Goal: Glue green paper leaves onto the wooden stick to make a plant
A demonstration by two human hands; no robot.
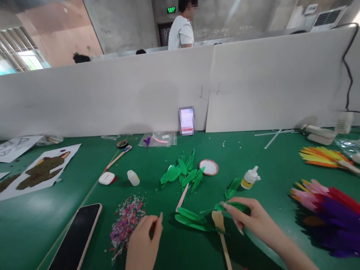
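Note:
My right hand [251, 216] pinches a green feather [241, 206] beside the rounded top of a wooden stick [224, 243]. Other green feathers [193, 221] lie to the left of that stick top. At the right edge of a pile of colourful shreds [128, 224], my left hand [148, 235] has its thumb and forefinger pressed together, and whatever may be between them is too small to make out. A heap of green feathers [184, 171] lies farther back, next to a round white lid [209, 167]. A white glue bottle [250, 178] stands behind my right hand.
A black-screened phone [73, 242] lies at the left, with a small white bottle [133, 178] beyond it. Purple and red feathers [348, 219] and a yellow-orange feather fan [323, 156] are at the right. A white partition [112, 95] rises behind the table; a person [182, 31] is beyond it.

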